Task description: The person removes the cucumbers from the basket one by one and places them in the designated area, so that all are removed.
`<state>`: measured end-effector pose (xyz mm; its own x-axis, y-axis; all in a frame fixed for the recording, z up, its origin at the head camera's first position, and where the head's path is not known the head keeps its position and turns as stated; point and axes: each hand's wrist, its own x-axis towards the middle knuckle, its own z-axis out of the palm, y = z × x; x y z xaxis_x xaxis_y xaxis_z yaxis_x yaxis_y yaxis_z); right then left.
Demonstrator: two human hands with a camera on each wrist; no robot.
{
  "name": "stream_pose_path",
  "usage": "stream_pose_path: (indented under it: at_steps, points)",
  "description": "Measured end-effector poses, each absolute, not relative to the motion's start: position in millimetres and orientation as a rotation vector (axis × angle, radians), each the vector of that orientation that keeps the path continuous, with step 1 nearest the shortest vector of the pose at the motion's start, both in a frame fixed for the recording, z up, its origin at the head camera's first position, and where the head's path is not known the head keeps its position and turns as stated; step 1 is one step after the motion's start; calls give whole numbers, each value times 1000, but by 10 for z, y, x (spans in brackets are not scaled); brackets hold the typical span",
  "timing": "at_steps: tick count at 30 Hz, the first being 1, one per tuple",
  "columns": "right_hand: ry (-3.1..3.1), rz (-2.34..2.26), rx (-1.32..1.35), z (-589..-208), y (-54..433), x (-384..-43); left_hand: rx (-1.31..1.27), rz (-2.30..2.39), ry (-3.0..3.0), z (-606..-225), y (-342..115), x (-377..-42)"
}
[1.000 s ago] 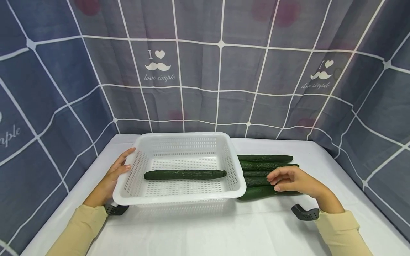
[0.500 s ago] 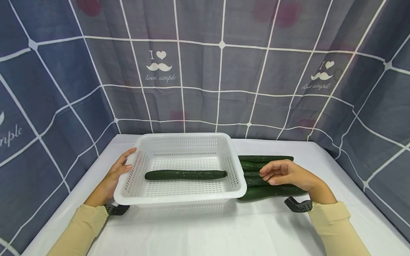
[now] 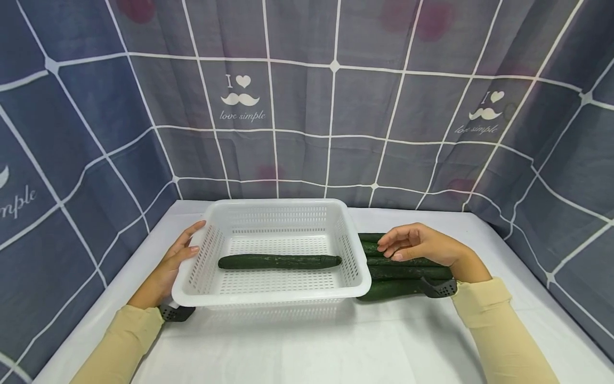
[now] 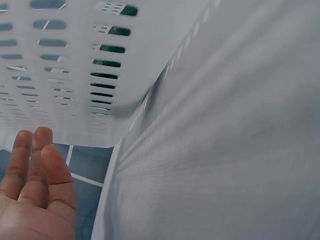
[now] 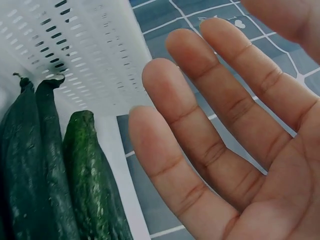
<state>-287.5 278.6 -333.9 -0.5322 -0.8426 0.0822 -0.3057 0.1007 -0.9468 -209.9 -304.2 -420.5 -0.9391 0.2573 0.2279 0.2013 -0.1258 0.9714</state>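
Note:
A white perforated plastic basket (image 3: 271,294) stands on the table, with one dark green cucumber (image 3: 280,261) lying lengthwise on its floor. My left hand (image 3: 168,269) rests at the basket's left side; in the left wrist view its fingers (image 4: 35,170) stretch towards the holed outer wall without curling round it. Right of the basket, several cucumbers (image 3: 393,288) lie side by side, their ends close to its wall. Above them hovers my right hand (image 3: 424,245), its fingers (image 5: 175,100) spread and loosely bent, holding nothing. It hides parts of the far cucumbers.
A white cloth covers the table (image 3: 307,346). Grey-blue curtains (image 3: 297,101) with white grid lines stand close behind it and on both sides. Each wrist carries a black band (image 3: 438,288).
My right hand has moved left and a little away from me over the cucumbers, nearer the basket. My left hand, the basket and the cucumber inside have stayed in place.

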Motion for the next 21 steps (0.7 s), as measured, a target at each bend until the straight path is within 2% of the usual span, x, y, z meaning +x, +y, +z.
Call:
stream_pose_path:
  at_steps: [21]
  points:
    - [1932,-1335,-1035,-3074,2373,-3133,545,2275,2029,-4201,-3051,-2100]
